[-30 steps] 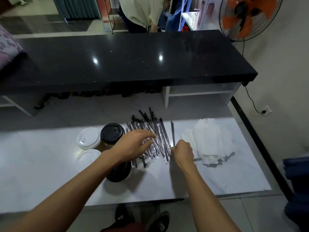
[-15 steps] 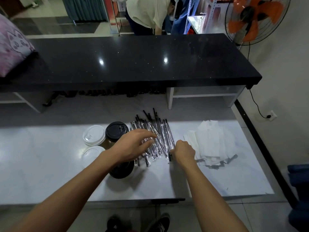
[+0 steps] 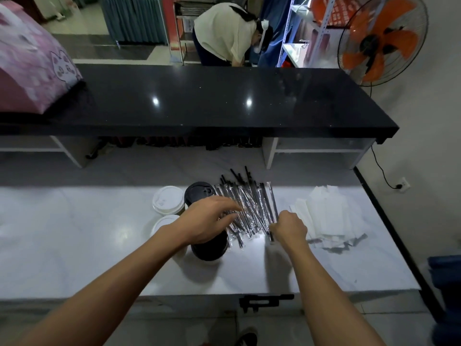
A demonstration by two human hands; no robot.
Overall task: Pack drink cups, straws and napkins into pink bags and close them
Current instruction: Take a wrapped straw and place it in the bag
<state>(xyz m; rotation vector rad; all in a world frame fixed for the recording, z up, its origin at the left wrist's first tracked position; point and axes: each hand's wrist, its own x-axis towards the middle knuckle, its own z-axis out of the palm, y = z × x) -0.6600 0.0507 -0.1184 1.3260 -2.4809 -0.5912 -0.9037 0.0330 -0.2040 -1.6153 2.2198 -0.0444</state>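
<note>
On the white marble table (image 3: 74,245), the right hand (image 3: 289,227) pinches one wrapped straw (image 3: 272,203) near its lower end. Half a second ago this straw lay close with the others; now it stands slightly apart at the right edge of the pile. The left hand (image 3: 207,221) has stayed over the left part of the straw pile (image 3: 247,208), fingers spread and relaxed, the fingertips resting on the wrappers. Each straw is black, in a clear shiny wrapper, and they lie fanned out in the middle of the table.

Under the left wrist stands a cup with black lid (image 3: 210,248), and behind it another black-lidded cup (image 3: 199,193). Left of these are two white-lidded cups (image 3: 168,199). The napkins (image 3: 326,216), a loose white stack, lie to the right of the straws, a little apart.

Farther away is the black counter (image 3: 199,101), with a pink bag (image 3: 30,68) on its left end.
</note>
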